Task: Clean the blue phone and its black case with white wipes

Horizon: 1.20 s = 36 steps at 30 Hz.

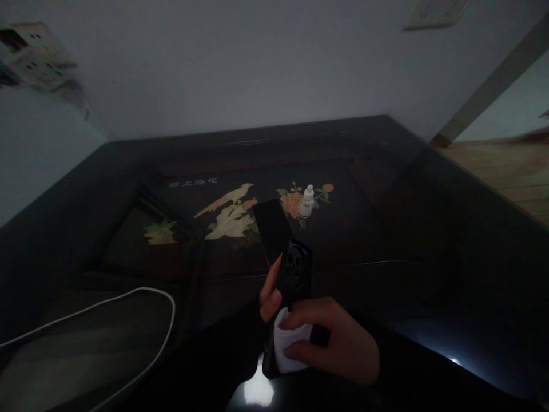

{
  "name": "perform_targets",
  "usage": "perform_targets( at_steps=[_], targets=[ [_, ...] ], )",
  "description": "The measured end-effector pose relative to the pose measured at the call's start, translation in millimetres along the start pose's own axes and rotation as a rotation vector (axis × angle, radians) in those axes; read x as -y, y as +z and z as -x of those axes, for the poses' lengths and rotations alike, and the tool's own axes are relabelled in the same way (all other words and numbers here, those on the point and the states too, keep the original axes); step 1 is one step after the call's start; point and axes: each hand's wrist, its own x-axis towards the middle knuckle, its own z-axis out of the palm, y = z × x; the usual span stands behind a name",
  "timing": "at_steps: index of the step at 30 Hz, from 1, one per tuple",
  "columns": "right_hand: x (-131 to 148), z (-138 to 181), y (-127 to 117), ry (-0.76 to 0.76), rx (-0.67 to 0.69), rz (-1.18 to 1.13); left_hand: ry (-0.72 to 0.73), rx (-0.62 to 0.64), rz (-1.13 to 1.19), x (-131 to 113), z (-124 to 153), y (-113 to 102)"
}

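My left hand [270,293] holds a black phone [295,274] by its edge, back side up, with the round camera cluster showing. My right hand [338,343] is closed on a small white cloth [288,342] and presses it against the lower part of the phone. A flat black rectangular piece [271,229], perhaps a second phone or a screen, lies on the table just beyond the held phone. A small clear dropper bottle [306,201] with a white cap stands upright farther back.
The dark lacquered table [386,229] carries an inlaid bird and flower picture. A white cable [128,297] loops over its left front. Wall sockets [34,57] sit at upper left. A wooden floor [506,166] shows at right.
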Motion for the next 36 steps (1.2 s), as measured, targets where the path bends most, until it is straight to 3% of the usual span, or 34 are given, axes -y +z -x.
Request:
perform_targets(
  at_steps=[5,8,14,20,27,33,36],
  targets=[
    [2,-2,-2,-0.071,0.052,0.038,-0.063,0.079,0.018,-6,0,2],
    [-1,0,0,-0.080,0.002,0.033,-0.067,0.064,0.057,-6,1,3],
    [-9,5,6,0.211,-0.247,0.051,-0.065,0.064,0.069,0,2,1],
    [-15,8,14,0.415,-0.200,-0.091,-0.033,0.021,0.064,1,1,1],
    [-16,-1,1,0.389,-0.216,-0.342,-0.101,0.010,0.032,-4,8,9],
    [-15,-10,-24,0.308,-0.374,-0.425,-0.277,0.124,0.068,-12,18,16],
    [-14,-8,-20,0.317,-0.345,-0.423,-0.241,0.096,0.054,-12,18,16]
  ],
)
